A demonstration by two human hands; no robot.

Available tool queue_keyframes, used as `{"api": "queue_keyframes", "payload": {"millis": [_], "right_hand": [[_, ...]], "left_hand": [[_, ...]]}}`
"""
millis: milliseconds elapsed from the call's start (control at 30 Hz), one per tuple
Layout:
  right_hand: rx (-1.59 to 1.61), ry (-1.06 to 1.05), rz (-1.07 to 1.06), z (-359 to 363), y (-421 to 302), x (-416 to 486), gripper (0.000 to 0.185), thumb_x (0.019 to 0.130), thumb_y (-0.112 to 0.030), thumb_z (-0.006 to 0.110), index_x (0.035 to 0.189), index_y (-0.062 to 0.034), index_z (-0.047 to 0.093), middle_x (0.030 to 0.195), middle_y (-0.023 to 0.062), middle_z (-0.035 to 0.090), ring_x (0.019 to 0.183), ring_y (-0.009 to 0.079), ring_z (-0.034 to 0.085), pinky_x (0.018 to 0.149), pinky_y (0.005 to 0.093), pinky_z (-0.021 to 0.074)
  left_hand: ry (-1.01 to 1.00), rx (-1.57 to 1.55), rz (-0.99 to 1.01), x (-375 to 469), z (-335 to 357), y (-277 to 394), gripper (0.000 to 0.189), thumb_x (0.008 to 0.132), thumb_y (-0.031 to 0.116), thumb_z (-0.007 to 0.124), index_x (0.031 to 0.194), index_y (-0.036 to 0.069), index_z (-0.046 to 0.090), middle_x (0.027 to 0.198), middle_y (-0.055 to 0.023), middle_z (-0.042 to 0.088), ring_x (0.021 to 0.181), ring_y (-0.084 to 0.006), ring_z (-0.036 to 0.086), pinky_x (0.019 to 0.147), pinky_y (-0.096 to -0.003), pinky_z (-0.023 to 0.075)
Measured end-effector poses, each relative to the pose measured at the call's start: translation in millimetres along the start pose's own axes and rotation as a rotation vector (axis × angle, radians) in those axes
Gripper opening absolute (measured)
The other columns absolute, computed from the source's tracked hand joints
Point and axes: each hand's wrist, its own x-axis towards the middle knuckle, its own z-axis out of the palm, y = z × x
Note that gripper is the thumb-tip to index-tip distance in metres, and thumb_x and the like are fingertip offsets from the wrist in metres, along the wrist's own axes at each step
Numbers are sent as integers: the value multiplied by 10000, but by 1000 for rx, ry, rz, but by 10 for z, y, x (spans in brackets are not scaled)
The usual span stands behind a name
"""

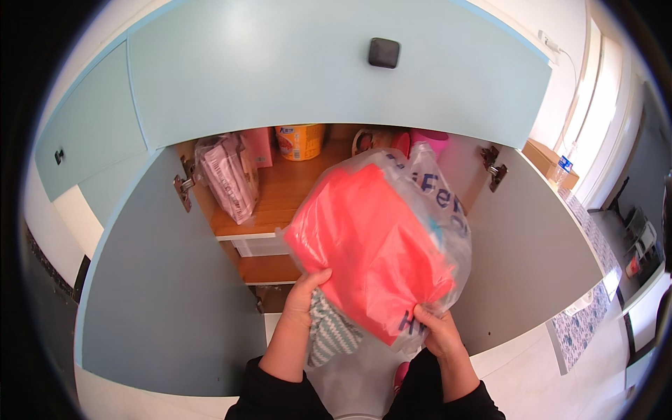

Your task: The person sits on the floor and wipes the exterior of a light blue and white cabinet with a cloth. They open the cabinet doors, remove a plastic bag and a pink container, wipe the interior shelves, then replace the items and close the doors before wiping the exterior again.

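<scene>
Both my hands hold up a translucent plastic bag (pixel 367 236) with something red and folded in it, and blue print on its outside. My left hand (pixel 310 294) grips its lower left edge, the thumb on top. A green-and-white zigzag-patterned cloth (pixel 333 331) hangs just below that hand; whether the hand holds it too, I cannot tell. At the bag's lower right corner, my right hand (pixel 438 328) pinches the plastic. The bag is in front of an open cabinet's wooden shelf (pixel 283 189) and covers part of it.
On the shelf stand pink packages in clear plastic (pixel 231 178), an orange tub (pixel 299 142) and a magenta container (pixel 430 139). Open cabinet doors flank me, the left door (pixel 168 283) and the right door (pixel 525 252). A patterned ledge (pixel 583 325) and a cardboard box (pixel 546 163) are at right.
</scene>
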Motion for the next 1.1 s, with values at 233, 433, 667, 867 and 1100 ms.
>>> {"api": "queue_keyframes", "payload": {"millis": [233,433,667,867,1100], "right_hand": [[-69,-223,-32,-475,-56,92,1008,688,-469,754,1414,-22,216,1404,94,341,1290,226,334,1033,369,282],[-149,-145,-53,-453,-187,277,1087,711,-631,647,1450,-59,93,1450,139,252,1325,275,275,1045,414,260],[-264,1,-148,-432,-154,404,957,761,-384,724,1437,-28,147,1364,163,374,1230,234,397,1001,357,328],[-334,-59,-31,-521,-53,290,831,762,-269,734,1394,-2,266,1272,117,468,1092,182,493,935,332,391],[-512,-121,-421,-340,-124,42,730,672,-230,803,1252,-26,410,1148,90,521,1025,187,510,909,335,395]], "left_hand": [[-111,144,-18,94,-347,-24,516,747,18,602,1239,-38,455,1141,-131,571,1031,-240,572,899,-357,454],[-58,55,-98,323,-885,-105,444,692,-32,555,1134,-48,520,987,-165,625,862,-283,634,790,-394,519],[105,468,-56,346,-1030,-98,386,651,-44,616,1035,-33,589,862,-106,646,784,-228,632,702,-320,517],[216,278,-16,517,-1471,-248,263,764,37,647,1024,7,619,937,-55,635,835,-138,594,743,-253,479],[285,258,11,631,-1442,-205,287,775,53,649,1054,8,608,975,-50,629,854,-129,586,758,-247,471]]}}
